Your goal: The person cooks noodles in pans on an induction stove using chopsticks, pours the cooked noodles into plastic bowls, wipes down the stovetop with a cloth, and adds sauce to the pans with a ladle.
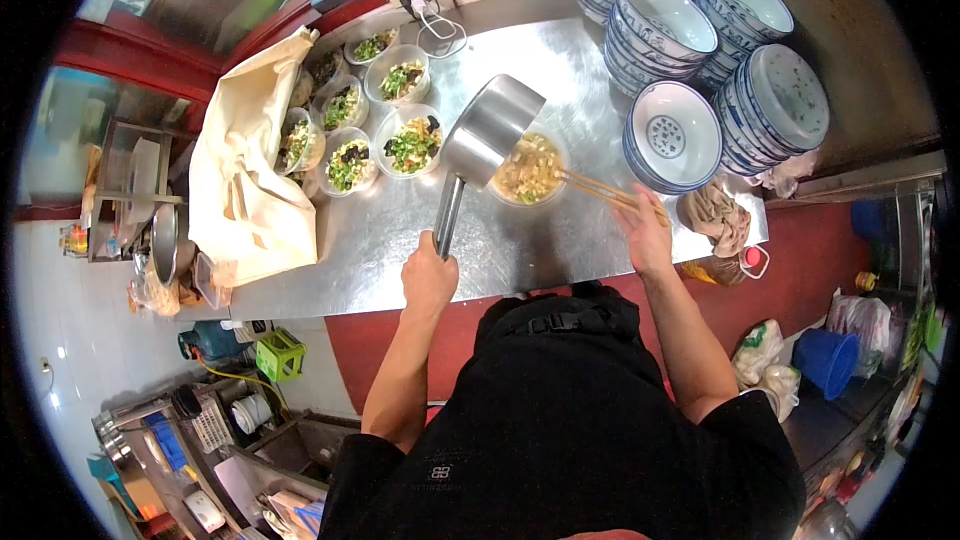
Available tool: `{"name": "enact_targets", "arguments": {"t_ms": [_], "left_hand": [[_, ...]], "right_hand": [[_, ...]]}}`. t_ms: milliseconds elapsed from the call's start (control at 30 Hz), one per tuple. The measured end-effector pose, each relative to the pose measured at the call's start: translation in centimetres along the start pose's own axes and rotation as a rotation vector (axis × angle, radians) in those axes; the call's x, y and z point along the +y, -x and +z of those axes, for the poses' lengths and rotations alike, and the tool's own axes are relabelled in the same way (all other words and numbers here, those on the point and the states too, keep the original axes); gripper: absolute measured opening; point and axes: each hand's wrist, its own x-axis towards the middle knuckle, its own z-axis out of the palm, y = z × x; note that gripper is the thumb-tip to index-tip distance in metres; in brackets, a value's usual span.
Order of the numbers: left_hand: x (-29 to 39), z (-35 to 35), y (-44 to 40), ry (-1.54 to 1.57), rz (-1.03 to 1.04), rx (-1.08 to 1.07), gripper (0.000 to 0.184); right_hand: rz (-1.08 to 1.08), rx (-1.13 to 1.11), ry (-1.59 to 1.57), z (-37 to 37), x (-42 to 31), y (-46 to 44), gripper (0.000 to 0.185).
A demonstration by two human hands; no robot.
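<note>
My left hand (430,275) is wrapped round the handle of a steel saucepan (490,125), which is tipped over a clear plastic bowl (528,198) of soupy food. In my right hand (643,225) is a pair of chopsticks (605,192), their tips at that bowl's right edge. The pan's inside is turned away from me, so its contents are hidden. Left of the pan stand several clear tubs, one of them a tub of food topped with chopped greens and dark pieces (409,143).
Stacked blue-and-white bowls (672,135) fill the table's right side. A cream cloth (250,180) lies partly over the tubs at left. A brown rag (715,218) sits by the right edge, with an oil jug (735,265) below. A white cable (437,25) lies at the back.
</note>
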Motion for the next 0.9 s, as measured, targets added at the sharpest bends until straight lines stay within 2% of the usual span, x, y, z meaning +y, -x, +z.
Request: {"name": "enact_targets", "arguments": {"t_ms": [233,367,533,733,900], "left_hand": [[0.2,-0.7,0.8,0.053,-0.022,0.057,0.021],[0.0,-0.6,1.5,0.103,-0.002,0.017,0.021],[-0.6,-0.3,1.7,0.219,-0.091,0.067,0.017],[-1.0,-0.2,2.3,0.394,-0.165,0.056,0.014],[-2.2,-0.1,3.0,0.459,-0.169,0.09,0.013]], "right_hand": [[0.056,-0.008,-0.061,-0.5,0.3,-0.5,0.032],[0.089,0.007,-0.083,-0.5,0.6,-0.6,0.034],[0.111,-0.011,-0.146,-0.9,0.5,-0.3,0.034],[0.069,-0.067,-0.159,0.1,-2.3,0.5,0.034],[-0.009,-0.138,-0.05,2.0,-5.5,0.5,0.032]]}}
